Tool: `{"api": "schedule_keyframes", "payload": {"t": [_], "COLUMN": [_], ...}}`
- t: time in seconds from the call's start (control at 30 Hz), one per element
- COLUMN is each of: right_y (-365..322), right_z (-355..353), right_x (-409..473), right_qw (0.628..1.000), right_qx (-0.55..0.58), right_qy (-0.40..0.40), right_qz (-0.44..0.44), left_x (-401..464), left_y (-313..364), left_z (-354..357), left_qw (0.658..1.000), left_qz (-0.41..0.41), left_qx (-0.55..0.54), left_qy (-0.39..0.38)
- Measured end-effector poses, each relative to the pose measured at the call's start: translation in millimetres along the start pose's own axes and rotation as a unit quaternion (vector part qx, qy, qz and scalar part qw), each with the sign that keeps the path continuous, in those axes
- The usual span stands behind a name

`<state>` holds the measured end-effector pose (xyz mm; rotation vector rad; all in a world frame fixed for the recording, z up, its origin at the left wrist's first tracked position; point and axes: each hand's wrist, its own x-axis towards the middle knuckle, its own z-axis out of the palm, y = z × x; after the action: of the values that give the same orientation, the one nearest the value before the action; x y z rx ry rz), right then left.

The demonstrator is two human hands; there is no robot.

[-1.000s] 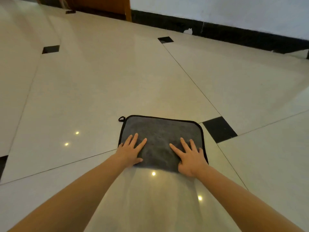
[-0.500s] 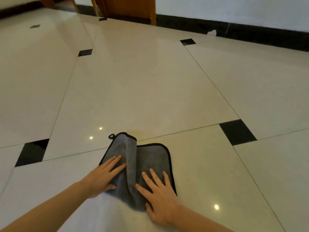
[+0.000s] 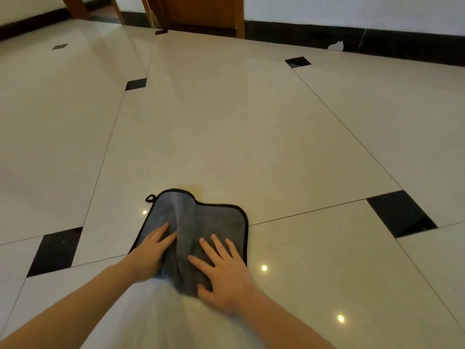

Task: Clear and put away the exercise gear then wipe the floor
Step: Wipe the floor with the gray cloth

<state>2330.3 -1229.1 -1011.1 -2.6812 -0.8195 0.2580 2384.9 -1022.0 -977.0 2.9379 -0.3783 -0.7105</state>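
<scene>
On the tiled floor [image 3: 226, 137], low centre of view: one grey cloth [image 3: 201, 230], black-edged, with a raised fold up its middle. Our left hand [image 3: 148, 253] and right hand [image 3: 224, 270] both press flat on it, fingers spread, nothing pinched. To wipe well, we judge: smooth the fold first, keep even palm pressure, overlap passes, follow the tile joints. No exercise gear in view.

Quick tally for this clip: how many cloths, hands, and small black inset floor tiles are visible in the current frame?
Grey microfibre cloth with black trim: 1
Bare hands pressing flat on it: 2, left hand, right hand
Small black inset floor tiles: 6
Total: 9
</scene>
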Motion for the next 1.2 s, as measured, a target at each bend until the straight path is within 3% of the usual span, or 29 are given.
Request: {"api": "schedule_keyframes", "payload": {"t": [0.17, 0.3, 0.43, 0.6, 0.7, 0.8, 0.93, 1.2], "right_y": [18, 44, 75, 118, 144, 169, 193, 243], "right_z": [0, -19, -39, -62, -75, -85, -89, -110], "right_x": [62, 97, 120, 128, 126, 119, 110, 119], "right_qw": [0.997, 0.995, 0.989, 0.975, 0.957, 0.933, 0.902, 0.884], "right_qx": [-0.009, -0.028, -0.037, -0.038, -0.021, -0.015, -0.023, 0.001], "right_qy": [0.009, 0.011, -0.013, -0.042, -0.037, -0.006, 0.042, 0.012], "right_qz": [0.079, 0.091, 0.141, 0.213, 0.286, 0.359, 0.43, 0.468], "left_x": [42, 63, 101, 164, 207, 248, 291, 352], "left_y": [-38, -46, -44, -16, 18, 51, 86, 113], "left_z": [-15, -25, -36, -69, -91, -104, -111, -123], "left_qw": [0.999, 0.997, 0.994, 0.994, 0.994, 0.999, 0.997, 0.986], "left_qz": [-0.025, -0.039, 0.004, -0.026, -0.043, -0.001, 0.061, 0.131], "left_qx": [-0.024, -0.053, -0.086, 0.073, 0.081, 0.022, 0.039, 0.09], "left_qy": [0.013, 0.049, 0.068, 0.071, 0.059, 0.034, 0.026, 0.053]}}
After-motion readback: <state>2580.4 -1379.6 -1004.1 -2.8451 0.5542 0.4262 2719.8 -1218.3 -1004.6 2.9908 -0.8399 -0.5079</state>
